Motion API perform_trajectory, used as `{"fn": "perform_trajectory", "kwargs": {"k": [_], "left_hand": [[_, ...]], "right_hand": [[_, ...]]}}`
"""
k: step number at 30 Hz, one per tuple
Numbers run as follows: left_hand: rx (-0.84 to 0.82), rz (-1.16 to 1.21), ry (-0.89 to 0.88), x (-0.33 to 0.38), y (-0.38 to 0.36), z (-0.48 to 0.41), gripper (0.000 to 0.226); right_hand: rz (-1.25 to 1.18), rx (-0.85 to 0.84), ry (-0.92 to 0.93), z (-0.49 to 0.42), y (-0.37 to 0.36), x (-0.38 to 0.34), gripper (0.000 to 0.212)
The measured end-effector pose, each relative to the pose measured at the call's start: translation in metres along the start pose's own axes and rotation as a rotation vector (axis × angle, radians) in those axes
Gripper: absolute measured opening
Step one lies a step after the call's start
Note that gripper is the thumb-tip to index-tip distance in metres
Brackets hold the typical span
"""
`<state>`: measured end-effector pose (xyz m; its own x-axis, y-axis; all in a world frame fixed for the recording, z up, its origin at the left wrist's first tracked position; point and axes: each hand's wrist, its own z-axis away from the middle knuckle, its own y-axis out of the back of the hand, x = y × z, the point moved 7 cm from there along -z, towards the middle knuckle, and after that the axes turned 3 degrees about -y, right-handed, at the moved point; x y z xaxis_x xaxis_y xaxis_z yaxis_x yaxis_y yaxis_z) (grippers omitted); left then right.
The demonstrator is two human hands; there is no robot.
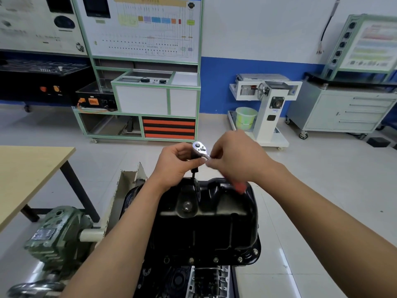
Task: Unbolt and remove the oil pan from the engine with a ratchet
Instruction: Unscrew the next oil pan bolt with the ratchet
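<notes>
Ratchet point(199, 148), chrome-headed, in grip of left hand point(176, 166) and right hand point(236, 160), above glossy black oil pan point(206, 229)

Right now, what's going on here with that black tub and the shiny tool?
A person is unbolting the black oil pan from an engine that is turned pan-side up. Both hands hold a ratchet above the pan's far edge: the left hand grips it just under the shiny head, and the right hand pinches the handle. The pan sits on the engine, and several bolts show along its near rim.
</notes>
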<state>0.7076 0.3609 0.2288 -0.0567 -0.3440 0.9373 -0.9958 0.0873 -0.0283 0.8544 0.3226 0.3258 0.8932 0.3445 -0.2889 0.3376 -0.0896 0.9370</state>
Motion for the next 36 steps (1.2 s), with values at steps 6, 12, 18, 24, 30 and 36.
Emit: {"fn": "perform_trajectory", "kwargs": {"k": [6,12,18,24,30,36], "left_hand": [[0.028,-0.001,0.006,0.002,0.003,0.001,0.028],[-0.041,0.052,0.040,0.002,0.000,0.003,0.029],[-0.118,0.070,0.086,0.001,-0.006,0.005,0.038],[-0.104,0.059,0.097,0.002,-0.004,0.003,0.029],[-0.048,0.036,0.069,0.002,-0.003,0.002,0.029],[0.064,-0.012,0.030,0.002,0.006,0.001,0.028]], "right_hand": [[-0.085,-0.043,0.000,0.009,-0.009,-0.014,0.031],[0.063,0.024,0.009,0.000,0.001,-0.008,0.013],[0.278,0.117,0.085,-0.020,-0.002,0.003,0.041],[-0.092,0.016,0.264,-0.032,-0.021,0.008,0.056],[-0.041,0.179,0.321,-0.029,-0.020,0.012,0.041],[0.106,0.207,0.248,-0.013,-0.005,0.007,0.020]]}}
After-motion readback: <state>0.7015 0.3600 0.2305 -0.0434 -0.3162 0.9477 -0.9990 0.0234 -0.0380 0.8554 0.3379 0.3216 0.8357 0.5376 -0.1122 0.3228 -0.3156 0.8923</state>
